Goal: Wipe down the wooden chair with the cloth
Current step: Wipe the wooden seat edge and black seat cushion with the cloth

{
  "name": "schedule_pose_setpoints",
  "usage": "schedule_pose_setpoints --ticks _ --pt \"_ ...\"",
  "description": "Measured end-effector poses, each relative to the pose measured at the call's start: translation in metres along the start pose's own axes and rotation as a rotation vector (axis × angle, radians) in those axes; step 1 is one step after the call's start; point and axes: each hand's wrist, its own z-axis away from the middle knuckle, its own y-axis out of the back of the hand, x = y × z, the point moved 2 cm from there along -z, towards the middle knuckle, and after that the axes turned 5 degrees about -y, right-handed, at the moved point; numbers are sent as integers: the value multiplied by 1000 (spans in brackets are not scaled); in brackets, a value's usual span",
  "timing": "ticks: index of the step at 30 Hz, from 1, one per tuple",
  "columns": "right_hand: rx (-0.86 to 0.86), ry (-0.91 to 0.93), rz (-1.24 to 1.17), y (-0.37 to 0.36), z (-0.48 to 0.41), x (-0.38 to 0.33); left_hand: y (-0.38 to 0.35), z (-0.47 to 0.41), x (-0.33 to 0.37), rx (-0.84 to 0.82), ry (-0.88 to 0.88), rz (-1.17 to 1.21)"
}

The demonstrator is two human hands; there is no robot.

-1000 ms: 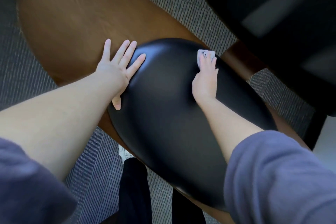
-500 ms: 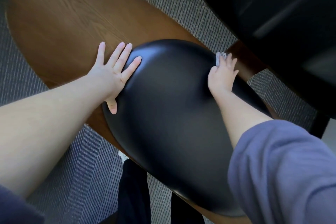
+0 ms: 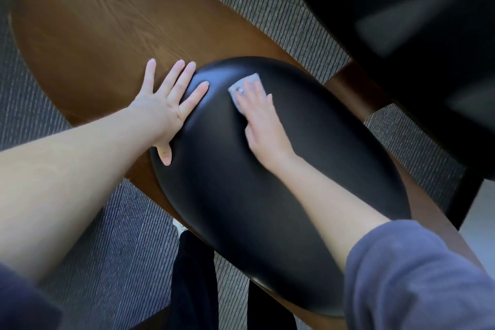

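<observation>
From the head view, the floor is a grey carpet (image 3: 281, 8) with fine ribbed lines running across it. A pale strip of smooth floor shows at the right edge.

On the carpet stands the wooden chair (image 3: 93, 35). It is a broad, rounded shell of brown wood with clear grain and a soft sheen. A black cushion (image 3: 254, 182) lies on the shell, oval, domed and glossy like leather, and it catches light near its far end. A darker reddish wooden part (image 3: 359, 91) juts out past the cushion on the right. Above it is a second dark seat (image 3: 401, 35), blurred and almost black.

The left hand (image 3: 163, 110) lies flat with straight fingers spread wide. It straddles the cushion's edge, with the forefinger and thumb on the black pad and the other fingers on bare wood.

The right hand (image 3: 261, 120) presses the cloth (image 3: 242, 86) onto the far part of the cushion, with its fingers straight and close together on top. The cloth is a small, pale grey folded piece, and its corners show beyond the fingertips.

The right forearm comes out of a blue-grey sleeve (image 3: 415, 276) of soft fabric. Dark trouser legs (image 3: 192, 276) show below the cushion.
</observation>
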Motion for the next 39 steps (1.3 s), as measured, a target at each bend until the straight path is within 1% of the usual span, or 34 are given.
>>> schedule_pose_setpoints --ticks 2,3,4,5,8,9,10,11,15,18,19,20,23,24,25,29,31,34,38,39 --pt "-83 106 10 -13 16 -5 1 1 0 -3 0 2" --pt "-99 149 19 -14 19 -4 1 1 1 -2 -2 1" --pt "-90 148 24 -12 17 -1 0 1 1 -2 -3 3" --pt "-63 105 20 -10 12 2 0 1 0 -2 -6 7" --pt "74 -158 15 -4 -12 7 -1 1 -1 15 -18 11" --pt "107 -215 22 -5 -18 5 -2 1 -1 19 -22 8" --pt "125 -234 30 -8 -21 1 -2 1 -2 21 -25 7" --pt "124 -212 39 -12 -21 -4 -2 1 -1 22 -27 7" --pt "39 55 58 -41 13 -31 -2 1 -1 32 -36 -6" --pt "0 197 56 -49 35 -36 -3 2 -1 53 -41 -15" --pt "0 201 82 -48 35 -34 -4 2 -1 61 -43 -18" --pt "14 162 94 -46 33 -30 -5 2 -1 71 -47 -18" --pt "101 -52 65 -40 24 -24 -10 3 -3 122 -74 -16" --pt "108 -61 74 -41 25 -27 -11 2 -4 144 -85 -20" --pt "100 -18 88 -45 29 -32 -12 2 -5 165 -93 -23" --pt "1 337 152 -69 70 -46 -14 3 -5 245 -104 -65" --pt "-52 419 200 -74 84 -43 -18 4 -5 289 -109 -79" --pt "-92 455 205 -65 82 -38 -25 9 -6 370 -126 -50" --pt "-66 343 200 -65 81 -43 -37 18 -8 495 -162 -21" --pt "-86 356 216 -69 88 -46 -40 21 -8 516 -165 -20"
